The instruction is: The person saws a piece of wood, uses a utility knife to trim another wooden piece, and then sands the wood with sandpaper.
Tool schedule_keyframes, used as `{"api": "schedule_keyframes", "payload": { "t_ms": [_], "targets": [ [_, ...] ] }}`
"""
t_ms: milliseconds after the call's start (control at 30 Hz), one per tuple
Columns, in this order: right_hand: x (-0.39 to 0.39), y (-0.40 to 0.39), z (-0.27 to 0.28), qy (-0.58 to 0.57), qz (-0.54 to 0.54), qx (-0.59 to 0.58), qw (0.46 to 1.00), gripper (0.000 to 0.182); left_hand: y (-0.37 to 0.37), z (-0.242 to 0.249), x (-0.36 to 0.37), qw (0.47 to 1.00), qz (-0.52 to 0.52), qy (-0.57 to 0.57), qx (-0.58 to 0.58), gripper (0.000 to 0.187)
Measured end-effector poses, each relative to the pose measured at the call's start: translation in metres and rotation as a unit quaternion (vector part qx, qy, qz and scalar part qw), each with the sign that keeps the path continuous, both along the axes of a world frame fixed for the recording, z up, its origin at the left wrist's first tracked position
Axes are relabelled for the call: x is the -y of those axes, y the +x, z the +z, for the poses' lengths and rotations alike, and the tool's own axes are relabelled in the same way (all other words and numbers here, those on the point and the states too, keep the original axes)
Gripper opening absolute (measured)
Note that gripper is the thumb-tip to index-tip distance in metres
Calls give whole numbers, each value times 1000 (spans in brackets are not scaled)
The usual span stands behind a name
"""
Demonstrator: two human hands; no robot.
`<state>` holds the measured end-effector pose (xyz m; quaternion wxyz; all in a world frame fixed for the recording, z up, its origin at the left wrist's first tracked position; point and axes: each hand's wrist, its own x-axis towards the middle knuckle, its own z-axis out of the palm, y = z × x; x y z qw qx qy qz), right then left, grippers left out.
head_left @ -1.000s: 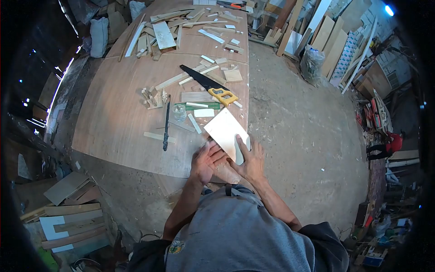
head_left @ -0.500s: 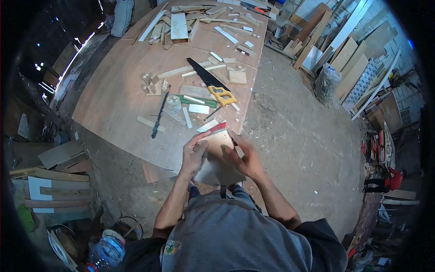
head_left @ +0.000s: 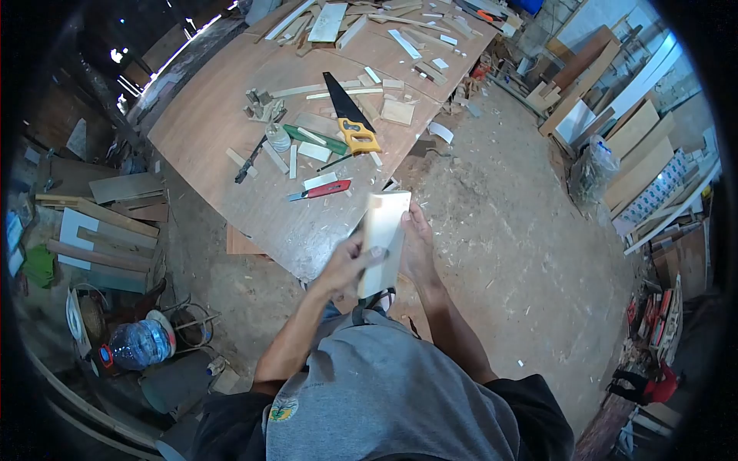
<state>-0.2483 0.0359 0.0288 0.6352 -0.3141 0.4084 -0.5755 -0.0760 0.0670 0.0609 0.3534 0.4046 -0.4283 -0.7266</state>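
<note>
Between my two hands is a pale wooden piece [head_left: 386,234], held upright in front of my body near the table's corner. My left hand [head_left: 347,265] is closed on its left side, the thumb lying across the face. On the right edge, my right hand [head_left: 417,237] grips it with bent fingers. Just beyond on the table lies a red utility knife [head_left: 321,190]. Farther back are a handsaw with a yellow handle [head_left: 358,136], a green tool [head_left: 315,140], a glass jar [head_left: 277,137] and a dark narrow tool [head_left: 250,160].
The wooden table [head_left: 204,131] carries loose offcuts [head_left: 397,112] and a pile of strips [head_left: 328,23] at its far end. Boards [head_left: 642,154] lean at the right. A large plastic bottle [head_left: 141,343] stands at lower left. A person in red [head_left: 661,386] is far right.
The view has shifted. The wooden piece has turned to a narrower, more upright face, and both hands have moved around it. The red knife, partly hidden earlier, now shows whole.
</note>
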Motion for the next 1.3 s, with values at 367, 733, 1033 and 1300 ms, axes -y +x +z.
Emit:
{"api": "schedule_keyframes", "payload": {
  "t_ms": [367, 733, 1033, 1300],
  "targets": [
    [21, 27, -31, 106, 102, 266, 953, 71, 1, -15, -10, 987, 149, 55, 31, 47],
    [15, 123, -76, 133, 261, -96, 951, 56, 154, -99, 8, 951, 285, 115, -31, 39],
    [20, 204, -119, 168, 311, -253, 901, 51, 271, -199, 51, 962, 205, 69, 168, 38],
    [-10, 168, -131, 223, 215, -352, 883, 39, 313, -183, 111, 880, 39, -155, 448, 42]
  ]
}}
